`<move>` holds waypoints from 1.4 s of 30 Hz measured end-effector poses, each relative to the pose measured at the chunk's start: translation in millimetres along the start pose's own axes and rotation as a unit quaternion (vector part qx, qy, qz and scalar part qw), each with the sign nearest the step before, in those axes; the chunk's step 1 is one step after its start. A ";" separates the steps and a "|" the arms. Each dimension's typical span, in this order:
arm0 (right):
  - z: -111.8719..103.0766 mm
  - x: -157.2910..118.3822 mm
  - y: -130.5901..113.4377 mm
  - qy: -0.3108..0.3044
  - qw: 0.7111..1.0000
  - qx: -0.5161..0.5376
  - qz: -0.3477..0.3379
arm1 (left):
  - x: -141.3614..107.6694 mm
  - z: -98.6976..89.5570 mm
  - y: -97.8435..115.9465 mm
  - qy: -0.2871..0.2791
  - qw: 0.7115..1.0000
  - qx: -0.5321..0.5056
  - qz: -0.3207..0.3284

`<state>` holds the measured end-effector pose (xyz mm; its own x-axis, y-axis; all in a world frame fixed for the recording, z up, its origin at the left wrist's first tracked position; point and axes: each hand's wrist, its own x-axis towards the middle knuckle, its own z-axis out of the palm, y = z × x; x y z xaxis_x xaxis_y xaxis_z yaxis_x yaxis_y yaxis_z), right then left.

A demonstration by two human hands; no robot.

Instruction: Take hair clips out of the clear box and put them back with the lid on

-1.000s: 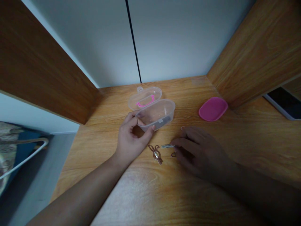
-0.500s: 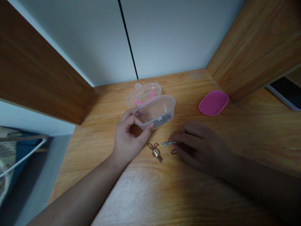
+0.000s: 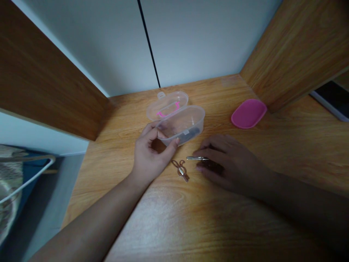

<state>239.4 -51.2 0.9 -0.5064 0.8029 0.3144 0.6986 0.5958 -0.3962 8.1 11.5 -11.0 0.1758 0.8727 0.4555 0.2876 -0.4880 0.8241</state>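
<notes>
My left hand grips the near left rim of a clear oval plastic box, fingers inside and thumb outside. Something dark lies at the bottom of the box. Its hinged lid lies open behind it, marked with a pink curved shape. My right hand is closed round a thin silvery metal clip, whose end sticks out to the left between the fingers. Between the hands, a copper-coloured clip with two loops rests on the wooden surface. The palm side of my right hand is in shadow.
A pink oval dish sits at the back right. Beyond the right wooden panel lies a dark phone-like device. Another wooden panel stands at the left, and a pale wall closes off the back.
The view has shifted slightly. My right hand has turned a little over the silvery clip, and a small copper-coloured piece beside its fingers is now hidden. My left hand keeps its hold on the box.
</notes>
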 end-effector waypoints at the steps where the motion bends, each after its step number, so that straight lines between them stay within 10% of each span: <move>1: -1.0 0.0 -1.0 -0.006 1.000 0.001 -0.003 | 0.1 0.0 0.4 0.000 1.000 0.000 0.001; 42: 3.9 -0.7 12.8 -0.005 0.995 -0.051 -0.082 | 1.1 -0.6 0.3 -0.001 1.000 0.013 0.015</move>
<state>246.7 -44.1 -7.8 -0.6222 0.6958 0.3588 0.6539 0.7139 -0.2506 7.8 12.4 -10.0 0.1864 0.8581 0.4785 0.3066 -0.5135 0.8014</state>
